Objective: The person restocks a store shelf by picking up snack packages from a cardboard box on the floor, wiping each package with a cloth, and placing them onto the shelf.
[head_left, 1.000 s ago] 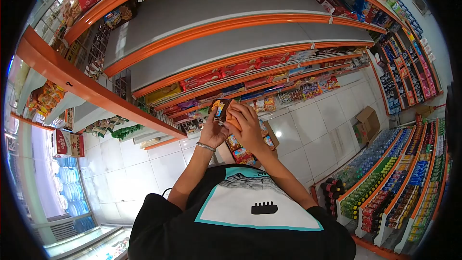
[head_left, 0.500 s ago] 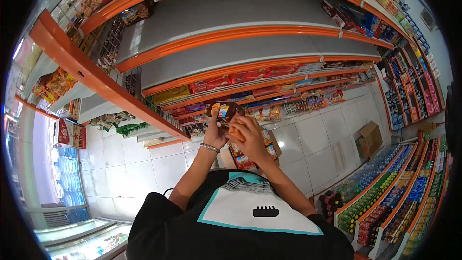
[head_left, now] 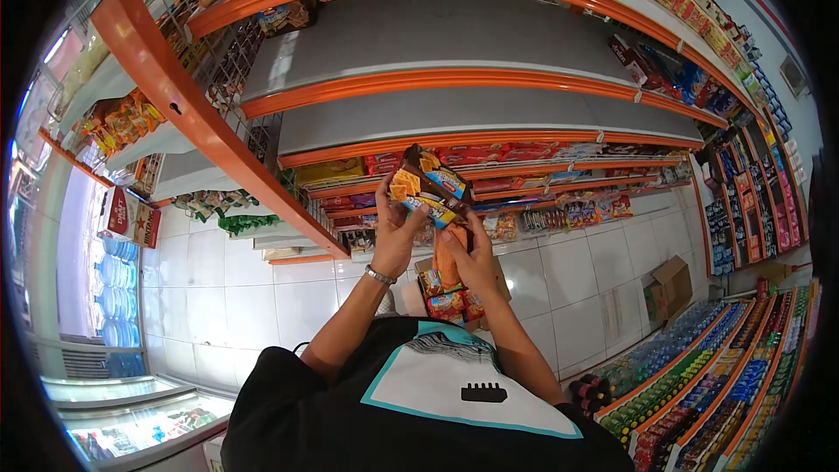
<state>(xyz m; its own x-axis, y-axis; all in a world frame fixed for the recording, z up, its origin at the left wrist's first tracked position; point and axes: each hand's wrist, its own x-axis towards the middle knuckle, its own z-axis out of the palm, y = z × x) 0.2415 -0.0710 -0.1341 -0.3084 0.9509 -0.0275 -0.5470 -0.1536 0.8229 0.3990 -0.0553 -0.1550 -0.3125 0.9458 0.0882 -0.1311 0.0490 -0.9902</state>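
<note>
clearly, left hand (head_left: 395, 243) gripping brown packaging (head_left: 434, 191), right hand (head_left: 475, 264) holding orange cloth (head_left: 448, 260), carton (head_left: 131, 218) reading "bintang"

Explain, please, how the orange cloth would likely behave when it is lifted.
The orange cloth is probably floppy, since it hangs down loosely at the right hand. It seems light, as that hand holds it while also touching the brown snack packets. It is likely not very slippery, because its surface looks dull.
</note>
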